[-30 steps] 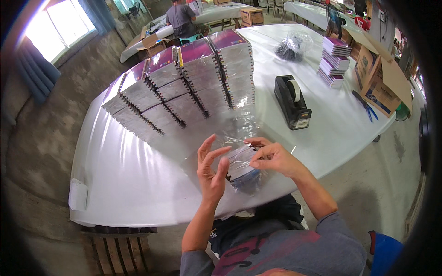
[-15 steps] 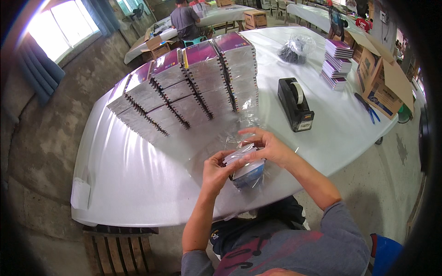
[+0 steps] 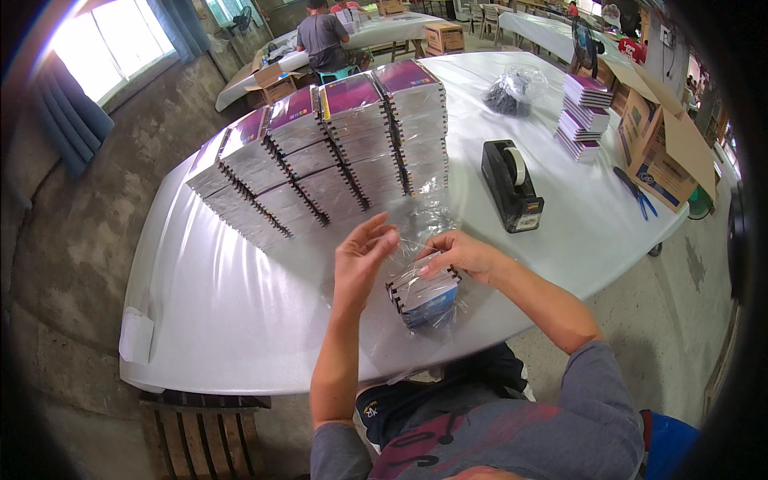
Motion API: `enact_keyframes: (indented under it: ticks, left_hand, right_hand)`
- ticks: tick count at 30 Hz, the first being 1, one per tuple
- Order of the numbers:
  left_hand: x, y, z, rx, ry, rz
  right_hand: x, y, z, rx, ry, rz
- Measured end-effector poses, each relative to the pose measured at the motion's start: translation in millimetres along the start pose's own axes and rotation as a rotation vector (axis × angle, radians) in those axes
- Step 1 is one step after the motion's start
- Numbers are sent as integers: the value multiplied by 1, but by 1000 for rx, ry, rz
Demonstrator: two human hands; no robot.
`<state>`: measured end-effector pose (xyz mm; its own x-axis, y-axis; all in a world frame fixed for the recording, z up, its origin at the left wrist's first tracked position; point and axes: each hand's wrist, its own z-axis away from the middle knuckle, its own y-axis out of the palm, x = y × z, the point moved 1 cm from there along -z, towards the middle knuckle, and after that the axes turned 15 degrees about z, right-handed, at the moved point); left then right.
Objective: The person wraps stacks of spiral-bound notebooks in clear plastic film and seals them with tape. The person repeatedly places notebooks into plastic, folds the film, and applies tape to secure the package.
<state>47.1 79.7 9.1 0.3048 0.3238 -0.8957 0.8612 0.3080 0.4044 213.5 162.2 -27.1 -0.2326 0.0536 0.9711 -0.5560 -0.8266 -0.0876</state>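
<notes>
A small stack of spiral-bound notebooks point(image 3: 428, 302) sits at the table's near edge, inside loose clear plastic wrap point(image 3: 428, 216). Just above and left of the stack, my left hand point(image 3: 362, 260) is raised with thumb and forefinger pinched on a thin edge of the clear plastic. My right hand point(image 3: 464, 258) is closed on the plastic over the stack's far right corner, its fingers close to the top notebook. Between both hands a narrow strand of the film is drawn taut. Exactly how much film each hand grips is hard to see.
Wrapped notebooks with purple covers point(image 3: 348, 94) form a tall block at the far left. A black tape dispenser point(image 3: 512, 188) stands right of my hands. Beyond lie a plastic bag point(image 3: 512, 92), a notebook pile point(image 3: 582, 120), blue-handled pliers point(image 3: 638, 192) and an open carton point(image 3: 660, 156).
My left hand has left the stack's side and risen up and away, pulling the film. My right hand has drawn its fingers in to a pinch near the stack's top.
</notes>
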Motion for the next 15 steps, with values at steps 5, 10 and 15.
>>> enact_keyframes:
  ticks: [5, 10, 15]
  left_hand:
    - [1, -23, 25, 232, -332, -429]
    - [0, -17, 31, 242, 166, -681]
    - [-3, -7, 48, 291, 401, -869]
  right_hand:
    - [5, 1, 4, -30, -32, 105]
    - [17, 2, 19, -155, -177, 447]
    - [37, 20, 38, -387, -383, 1036]
